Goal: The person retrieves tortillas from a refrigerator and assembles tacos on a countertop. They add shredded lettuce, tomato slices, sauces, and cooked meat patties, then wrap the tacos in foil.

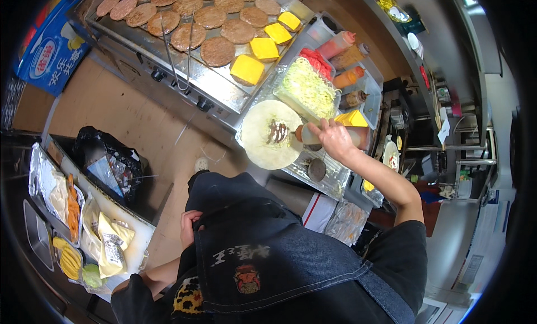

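Observation:
My right hand (333, 139) grips a squeeze bottle (309, 136) tilted on its side, its nozzle pointing over a round flatbread (260, 150). Shredded lettuce and stripes of brown sauce (278, 132) lie on the flatbread's middle. Just beyond it stands a clear tub of shredded lettuce (308, 87) with red slices (315, 63) at its far end. Yellow cheese slices (354, 119) sit behind my right hand. My left hand (190, 227) rests at the edge of the dark denim apron (268, 265); its fingers are partly hidden, and whether it holds the cloth cannot be told.
On the griddle (222, 87) lie many round patties (217, 52), several topped with cheese (247, 69), and metal tongs (186, 87). Sauce bottles (337, 45) stand beyond the lettuce tub. A round metal tool (317, 169) lies on the foil. A black-bagged bin (138, 166) and side counter (140, 240) are at left.

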### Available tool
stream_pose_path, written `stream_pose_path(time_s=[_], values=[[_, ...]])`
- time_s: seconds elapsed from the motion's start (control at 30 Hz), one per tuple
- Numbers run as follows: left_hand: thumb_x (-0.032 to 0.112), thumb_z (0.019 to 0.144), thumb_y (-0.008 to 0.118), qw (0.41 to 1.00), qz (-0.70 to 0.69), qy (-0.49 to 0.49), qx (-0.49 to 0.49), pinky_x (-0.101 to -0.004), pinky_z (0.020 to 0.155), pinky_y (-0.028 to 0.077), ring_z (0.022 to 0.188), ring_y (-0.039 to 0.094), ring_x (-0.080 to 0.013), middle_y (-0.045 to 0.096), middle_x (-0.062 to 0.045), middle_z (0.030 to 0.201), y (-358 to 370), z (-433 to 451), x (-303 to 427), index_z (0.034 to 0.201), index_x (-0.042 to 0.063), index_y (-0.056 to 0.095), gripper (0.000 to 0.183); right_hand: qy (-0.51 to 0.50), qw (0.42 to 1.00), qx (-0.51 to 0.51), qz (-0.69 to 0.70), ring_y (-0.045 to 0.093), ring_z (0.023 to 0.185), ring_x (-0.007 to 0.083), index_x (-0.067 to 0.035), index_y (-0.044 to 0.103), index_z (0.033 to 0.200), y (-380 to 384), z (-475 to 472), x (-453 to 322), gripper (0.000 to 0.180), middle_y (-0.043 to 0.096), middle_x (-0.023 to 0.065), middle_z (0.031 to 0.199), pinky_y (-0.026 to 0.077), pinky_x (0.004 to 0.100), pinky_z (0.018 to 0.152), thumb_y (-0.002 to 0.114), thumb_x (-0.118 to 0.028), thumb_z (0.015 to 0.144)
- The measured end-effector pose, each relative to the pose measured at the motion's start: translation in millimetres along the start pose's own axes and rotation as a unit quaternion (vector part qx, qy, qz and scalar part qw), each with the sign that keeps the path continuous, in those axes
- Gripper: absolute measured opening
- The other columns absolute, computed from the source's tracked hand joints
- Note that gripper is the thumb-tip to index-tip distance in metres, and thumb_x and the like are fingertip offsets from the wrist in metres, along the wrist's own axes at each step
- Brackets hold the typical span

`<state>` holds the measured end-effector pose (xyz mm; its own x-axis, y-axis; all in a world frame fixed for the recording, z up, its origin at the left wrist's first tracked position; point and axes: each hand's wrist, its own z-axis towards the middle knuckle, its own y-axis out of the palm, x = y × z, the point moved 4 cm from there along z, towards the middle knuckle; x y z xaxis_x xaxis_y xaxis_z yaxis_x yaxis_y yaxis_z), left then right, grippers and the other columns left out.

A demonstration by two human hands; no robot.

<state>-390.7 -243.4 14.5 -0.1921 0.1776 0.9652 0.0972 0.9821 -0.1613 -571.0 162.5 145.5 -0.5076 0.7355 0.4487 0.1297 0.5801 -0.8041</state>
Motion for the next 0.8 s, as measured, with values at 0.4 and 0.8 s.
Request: stream_pose_path(time_s=[0.4, 0.8], values=[[0.009, 0.078, 0.061, 0.992, -0.003, 0.022, -0.127, -0.0285, 0.081, 0.042, 0.086, 0.050, -0.0194, 0.050, -0.010, 0.104, 8, 43, 5, 0.107, 0.004, 0.053, 0.031, 0.090, 0.989, 0.055, 0.104, 0.060, 0.083, 0.0271, -0.011, 0.054, 0.113, -2, -10, -3, 0.039, 0.055, 0.0126, 0.088, 0.051, 0.0353, 0.069, 0.057, -0.008, 0.075], [-0.001, 0.076, 0.053, 0.981, 0.087, 0.056, -0.163, -0.0308, 0.082, 0.042, 0.088, 0.050, -0.0213, 0.049, -0.011, 0.101, 74, 50, 57, 0.107, 0.004, 0.050, 0.032, 0.064, 0.983, 0.081, 0.149, 0.059, 0.087, 0.0283, -0.013, 0.053, 0.122, 43, -19, 13, 0.050, 0.056, 0.0125, 0.092, 0.051, 0.0366, 0.070, 0.062, -0.012, 0.072]])
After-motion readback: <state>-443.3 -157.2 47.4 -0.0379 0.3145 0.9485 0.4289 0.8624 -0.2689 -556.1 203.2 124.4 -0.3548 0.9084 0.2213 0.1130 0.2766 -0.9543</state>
